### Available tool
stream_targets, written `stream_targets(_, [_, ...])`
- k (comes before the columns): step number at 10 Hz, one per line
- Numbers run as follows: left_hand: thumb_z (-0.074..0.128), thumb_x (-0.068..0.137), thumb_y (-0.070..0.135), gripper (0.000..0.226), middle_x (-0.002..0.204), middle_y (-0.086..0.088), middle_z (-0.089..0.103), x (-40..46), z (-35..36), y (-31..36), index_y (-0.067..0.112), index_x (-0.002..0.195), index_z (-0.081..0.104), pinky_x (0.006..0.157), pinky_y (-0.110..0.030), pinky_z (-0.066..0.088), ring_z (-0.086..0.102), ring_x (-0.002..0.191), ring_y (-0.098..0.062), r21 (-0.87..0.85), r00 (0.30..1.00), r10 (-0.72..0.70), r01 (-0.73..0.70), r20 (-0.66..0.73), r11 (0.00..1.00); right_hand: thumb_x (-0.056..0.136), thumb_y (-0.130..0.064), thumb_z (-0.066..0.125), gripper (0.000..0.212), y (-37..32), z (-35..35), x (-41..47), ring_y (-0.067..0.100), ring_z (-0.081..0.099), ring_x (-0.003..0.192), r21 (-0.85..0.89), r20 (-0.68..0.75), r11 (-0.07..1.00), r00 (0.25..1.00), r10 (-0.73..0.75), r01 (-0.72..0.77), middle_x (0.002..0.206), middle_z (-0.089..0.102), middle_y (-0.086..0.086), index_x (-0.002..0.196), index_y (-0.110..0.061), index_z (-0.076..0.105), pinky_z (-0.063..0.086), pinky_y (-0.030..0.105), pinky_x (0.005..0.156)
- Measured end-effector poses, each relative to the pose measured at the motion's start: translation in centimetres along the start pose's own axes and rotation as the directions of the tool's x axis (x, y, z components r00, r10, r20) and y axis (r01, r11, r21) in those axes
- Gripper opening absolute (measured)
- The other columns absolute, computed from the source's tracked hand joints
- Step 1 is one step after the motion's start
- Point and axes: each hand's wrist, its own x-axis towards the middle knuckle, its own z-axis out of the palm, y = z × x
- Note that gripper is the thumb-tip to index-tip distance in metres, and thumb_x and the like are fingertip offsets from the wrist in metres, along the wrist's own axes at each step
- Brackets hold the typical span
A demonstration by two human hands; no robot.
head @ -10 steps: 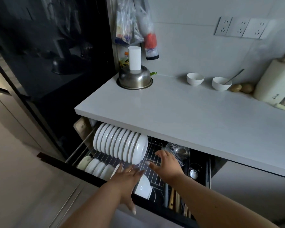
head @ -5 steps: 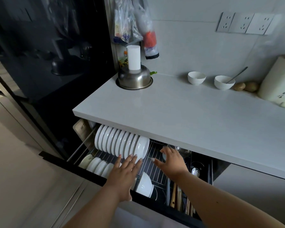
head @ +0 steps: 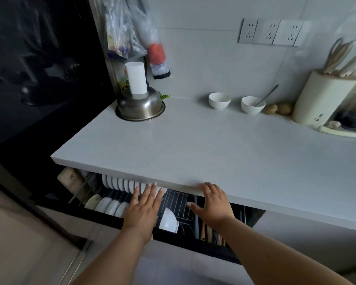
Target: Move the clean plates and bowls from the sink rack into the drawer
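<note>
Plates [head: 119, 183] on edge, row runs left-right | drawer [head: 193, 246] open | hands: left [head: 145, 208], right [head: 213, 203] spread flat

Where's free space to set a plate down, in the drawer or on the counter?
Counter: bare between steel pot and front edge. Drawer: open wire grid between the hands. Crowded: plate row and utensils.

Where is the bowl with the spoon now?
In the head view, the bowl with the spoon stands at the countertop's back right, between an empty white bowl and two potatoes.
</note>
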Motion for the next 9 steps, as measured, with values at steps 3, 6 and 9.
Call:
stream_targets(3, [0.058, 0.089, 0.048, 0.112, 0.158, -0.008, -0.024, 5.5, 0.0, 0.8, 0.007, 0.137, -0.034, 0.113, -0.052, -0.016, -0.021, 0.146, -0.024, 0.06, 0.997, -0.078, 0.076, 0.022, 0.995, 0.084, -0.068, 0.034, 0.079, 1.6, -0.2, 3.0, 0.016, 0.026, 0.14, -0.014, -0.016, 0.998, 0.998, -0.053, 0.053, 0.149, 0.034, -0.003, 0.145, -0.017, 0.034, 0.016, 0.028, 0.116])
stream_targets(6, [0.03, 0.097, 0.005, 0.066, 0.162, -0.008, 0.0, 9.2, -1.4, 0.9, 0.01, 0.154, -0.003, 0.118, -0.048, -0.007, -0.001, 0.15, -0.019, -0.082, 0.999, -0.046, 0.044, -0.025, 0.996, 0.088, -0.055, 0.048, 0.062, 3.1, -0.9, 5.2, 0.015, 0.033, 0.134, -0.002, -0.04, 1.0, 0.999, -0.023, 0.023, 0.142, 0.042, -0.006, 0.138, -0.019, 0.043, 0.022, 0.024, 0.112])
stream_targets(9, [0.039, 0.091, 0.016, 0.076, 0.163, -0.001, -0.005, 8.9, -2.8, -0.3, 0.016, 0.155, -0.002, 0.119, -0.044, -0.007, -0.005, 0.149, -0.013, -0.23, 0.996, 0.016, 0.005, 0.09, 0.973, 0.087, -0.057, 0.048, 0.058, 2.9, -2.0, 7.7, 0.013, 0.04, 0.129, 0.052, -0.057, 0.997, 0.997, -0.048, 0.051, 0.135, 0.05, -0.008, 0.134, -0.023, 0.048, 0.028, 0.024, 0.109])
